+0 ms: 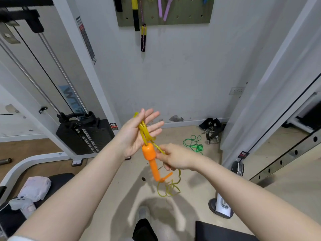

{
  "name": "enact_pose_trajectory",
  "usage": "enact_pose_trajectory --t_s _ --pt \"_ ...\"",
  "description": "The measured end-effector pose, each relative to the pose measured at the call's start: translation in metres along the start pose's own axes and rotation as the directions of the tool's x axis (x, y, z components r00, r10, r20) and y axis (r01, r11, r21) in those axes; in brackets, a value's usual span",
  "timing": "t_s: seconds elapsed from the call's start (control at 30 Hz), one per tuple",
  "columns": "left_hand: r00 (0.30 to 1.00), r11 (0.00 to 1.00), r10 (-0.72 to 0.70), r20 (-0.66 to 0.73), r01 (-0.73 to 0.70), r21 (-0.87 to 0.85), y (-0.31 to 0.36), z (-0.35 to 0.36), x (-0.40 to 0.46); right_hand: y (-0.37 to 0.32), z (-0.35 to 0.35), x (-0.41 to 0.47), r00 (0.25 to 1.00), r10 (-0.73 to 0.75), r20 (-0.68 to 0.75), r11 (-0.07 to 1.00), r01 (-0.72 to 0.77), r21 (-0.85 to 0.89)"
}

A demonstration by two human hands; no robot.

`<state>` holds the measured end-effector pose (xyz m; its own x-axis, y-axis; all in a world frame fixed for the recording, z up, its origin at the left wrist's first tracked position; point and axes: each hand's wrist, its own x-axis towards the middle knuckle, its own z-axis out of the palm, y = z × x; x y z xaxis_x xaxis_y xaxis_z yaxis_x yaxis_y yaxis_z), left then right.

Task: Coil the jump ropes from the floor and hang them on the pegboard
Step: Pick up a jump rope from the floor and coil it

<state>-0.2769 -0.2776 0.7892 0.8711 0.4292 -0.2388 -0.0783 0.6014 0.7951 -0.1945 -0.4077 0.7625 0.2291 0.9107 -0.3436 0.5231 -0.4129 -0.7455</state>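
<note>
My left hand (139, 132) is held up with straight, spread fingers, and loops of a yellow jump rope (145, 132) lie across its palm. An orange handle (152, 159) hangs below that palm. My right hand (173, 158) pinches the yellow cord just right of the handle. The loose rest of the cord (169, 187) dangles in loops under my right hand, with a second orange handle tip beside it. A green jump rope (193, 143) lies tangled on the floor by the wall. The pegboard (189, 16) hangs on the wall above, with several ropes on it.
A cable machine with a black weight stack (85, 134) stands at the left. A white frame post (260, 101) rises at the right. A dark cap and metal clips (211, 129) lie near the wall. A bench with cloths (34, 190) is at lower left.
</note>
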Motion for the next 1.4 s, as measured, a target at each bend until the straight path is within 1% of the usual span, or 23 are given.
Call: enact_pose_trajectory --t_s 0.07,0.1,0.17,0.2,0.27,0.33,0.4,0.5,0.57,0.63,0.67,0.73,0.77,0.83,0.9,0.97,1.03,1.07,1.13,1.2,1.27,1.33,1.4 --pt "0.992 0.998 0.002 -0.127 0.005 0.058 -0.013 -0.004 0.004 -0.014 -0.006 -0.005 0.999 -0.018 0.037 0.976 0.025 -0.216" --pt "0.988 0.994 0.004 -0.153 0.012 0.106 -0.019 -0.003 0.003 -0.020 -0.010 -0.007 0.998 -0.013 0.066 0.958 0.031 -0.285" --pt "0.992 0.976 0.018 -0.128 0.010 0.216 -0.028 -0.001 0.004 -0.030 -0.020 -0.010 0.995 -0.001 0.096 0.926 0.037 -0.376" --pt "0.996 0.963 0.021 -0.086 0.003 0.268 -0.030 0.001 0.004 -0.032 -0.027 -0.012 0.997 -0.007 0.082 0.920 0.039 -0.391" --pt "1.000 0.951 0.007 0.003 -0.007 0.310 -0.029 0.004 0.002 -0.032 -0.042 -0.015 0.998 -0.061 -0.025 0.933 0.048 -0.357" --pt "0.998 0.928 0.013 0.053 -0.032 0.372 -0.026 0.003 0.000 -0.028 -0.053 -0.018 0.978 -0.135 -0.159 0.966 0.094 -0.241" --pt "0.997 0.873 -0.004 0.079 -0.035 0.486 -0.021 0.007 -0.004 -0.025 -0.056 -0.020 0.951 -0.220 -0.217 0.968 0.185 -0.171" --pt "0.983 0.806 -0.136 0.123 0.038 0.591 -0.019 0.018 -0.011 -0.025 -0.058 -0.021 0.900 -0.360 -0.245 0.917 0.294 -0.269" --pt "0.942 0.814 -0.297 0.157 0.164 0.557 -0.014 0.021 -0.013 -0.025 -0.061 -0.020 0.867 -0.384 -0.318 0.914 0.309 -0.261" --pt "0.867 0.875 -0.415 0.275 0.297 0.383 -0.008 0.021 -0.015 -0.021 -0.064 -0.015 0.847 -0.331 -0.416 0.942 0.321 -0.097" --pt "0.814 0.899 -0.431 0.389 0.352 0.260 -0.006 0.020 -0.014 -0.019 -0.065 -0.012 0.844 -0.295 -0.448 0.940 0.341 0.024" --pt "0.679 0.888 -0.367 0.636 0.459 0.023 -0.004 0.020 -0.015 -0.012 -0.063 -0.007 0.864 -0.238 -0.444 0.889 0.378 0.258" --pt "0.649 0.864 -0.312 0.694 0.497 -0.076 -0.004 0.022 -0.016 -0.009 -0.060 -0.006 0.878 -0.217 -0.427 0.856 0.381 0.349" --pt "0.677 0.853 -0.227 0.700 0.485 -0.191 -0.007 0.024 -0.018 -0.004 -0.048 -0.004 0.908 -0.156 -0.390 0.750 0.366 0.551" --pt "0.730 0.878 -0.173 0.662 0.418 -0.233 -0.009 0.022 -0.015 -0.007 -0.031 -0.003 0.927 -0.081 -0.367 0.585 0.343 0.735" --pt "0.783 0.895 -0.166 0.600 0.375 -0.241 -0.014 0.021 -0.013 -0.014 -0.021 -0.002 0.937 -0.006 -0.349 0.411 0.320 0.854" --pt "0.811 0.914 -0.214 0.544 0.363 -0.182 -0.024 0.022 -0.010 -0.024 -0.019 -0.003 0.957 0.046 -0.285 0.254 0.265 0.930" --pt "0.844 0.944 -0.233 0.484 0.316 -0.097 -0.029 0.023 -0.011 -0.027 -0.020 -0.005 0.964 0.050 -0.263 0.247 0.243 0.938" --pt "0.861 0.960 -0.234 0.452 0.279 -0.034 -0.035 0.024 -0.016 -0.029 -0.021 -0.008 0.970 0.051 -0.239 0.360 0.205 0.910" --pt "0.859 0.946 -0.222 0.462 0.304 -0.111 -0.035 0.023 -0.018 -0.030 -0.021 -0.011 0.970 0.047 -0.240 0.533 0.179 0.827" --pt "0.831 0.922 -0.232 0.505 0.353 -0.158 -0.036 0.019 -0.013 -0.026 -0.023 -0.010 0.956 0.001 -0.293 0.698 0.209 0.685" --pt "0.807 0.905 -0.240 0.540 0.387 -0.176 -0.034 0.018 -0.012 -0.020 -0.026 -0.010 0.946 -0.057 -0.320 0.740 0.255 0.622" --pt "0.797 0.916 -0.275 0.538 0.388 -0.106 -0.034 0.017 -0.012 -0.014 -0.030 -0.009 0.944 -0.093 -0.316 0.754 0.275 0.597"
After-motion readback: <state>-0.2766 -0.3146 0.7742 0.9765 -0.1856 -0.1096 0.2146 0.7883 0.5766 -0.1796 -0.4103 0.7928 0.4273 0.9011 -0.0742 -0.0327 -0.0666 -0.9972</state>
